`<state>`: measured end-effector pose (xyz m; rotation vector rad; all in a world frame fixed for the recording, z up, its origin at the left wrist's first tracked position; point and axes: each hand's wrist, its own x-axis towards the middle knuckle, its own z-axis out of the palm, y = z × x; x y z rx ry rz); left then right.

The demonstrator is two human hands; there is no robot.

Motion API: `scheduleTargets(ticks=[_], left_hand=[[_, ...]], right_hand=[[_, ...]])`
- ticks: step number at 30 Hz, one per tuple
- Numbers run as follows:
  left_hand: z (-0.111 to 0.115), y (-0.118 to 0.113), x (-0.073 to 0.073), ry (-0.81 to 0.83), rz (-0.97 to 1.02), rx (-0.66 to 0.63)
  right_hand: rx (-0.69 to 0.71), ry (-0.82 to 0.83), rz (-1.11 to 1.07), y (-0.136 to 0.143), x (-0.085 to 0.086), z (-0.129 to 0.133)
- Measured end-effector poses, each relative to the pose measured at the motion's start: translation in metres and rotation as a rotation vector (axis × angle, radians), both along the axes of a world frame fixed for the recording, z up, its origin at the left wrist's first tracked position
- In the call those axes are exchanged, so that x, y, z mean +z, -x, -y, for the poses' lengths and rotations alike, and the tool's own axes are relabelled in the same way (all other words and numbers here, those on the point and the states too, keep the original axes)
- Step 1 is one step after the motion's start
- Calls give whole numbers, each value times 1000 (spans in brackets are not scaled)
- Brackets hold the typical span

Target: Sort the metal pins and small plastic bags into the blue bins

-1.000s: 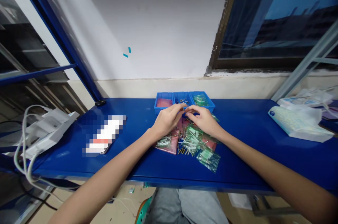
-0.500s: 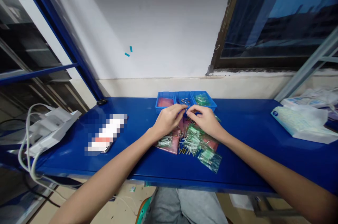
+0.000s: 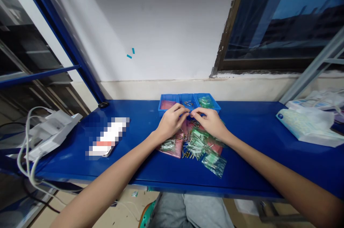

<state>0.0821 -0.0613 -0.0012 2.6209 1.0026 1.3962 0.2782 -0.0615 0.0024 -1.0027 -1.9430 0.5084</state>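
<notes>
My left hand (image 3: 173, 119) and my right hand (image 3: 208, 120) meet at their fingertips, just in front of the blue bins. Both are closed in a pinch. Between the fingertips is something thin and small, too small to name. Under and below the hands lies a pile of small clear packets with green contents (image 3: 197, 142), pink packets (image 3: 174, 149) and loose thin metal pins (image 3: 188, 154). One clear packet (image 3: 215, 163) lies at the pile's near right edge. Part of the pile is hidden by the hands.
Three joined blue bins hold pink packets (image 3: 168, 105), metal pins (image 3: 189, 103) and green packets (image 3: 205, 102). A blurred-out phone-like object (image 3: 109, 138) lies left on the blue table (image 3: 258, 124). White power strips with cables (image 3: 53, 133) stand far left, a white tissue pack (image 3: 309, 124) right.
Both hands stay almost in place, fingertips together. The fingers have shifted slightly around the small thing between them. The bins and pile look unchanged.
</notes>
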Motion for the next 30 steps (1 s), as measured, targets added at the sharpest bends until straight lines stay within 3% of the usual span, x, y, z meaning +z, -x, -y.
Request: scheduleTargets(ticks=[3,8,13,21,26,30], left_hand=[[1,-3,0,79,125,-73],[4,-7,0,188,260,-74],[2,-4,2,129,160,-21],[-3,2,-7,-29,-63,-29],[-2,0,-8,-12,-85,28],[-1,-1,-6,54,15,-24]], right_hand=[[18,33,-13,1,-5,-2],[77,61,-67,4,-4,2],[61,35,-22,3,1,5],[-37,-179,96,3,7,10],[-18,-94,34,4,6,7],[-18,-66,36,4,1,3]])
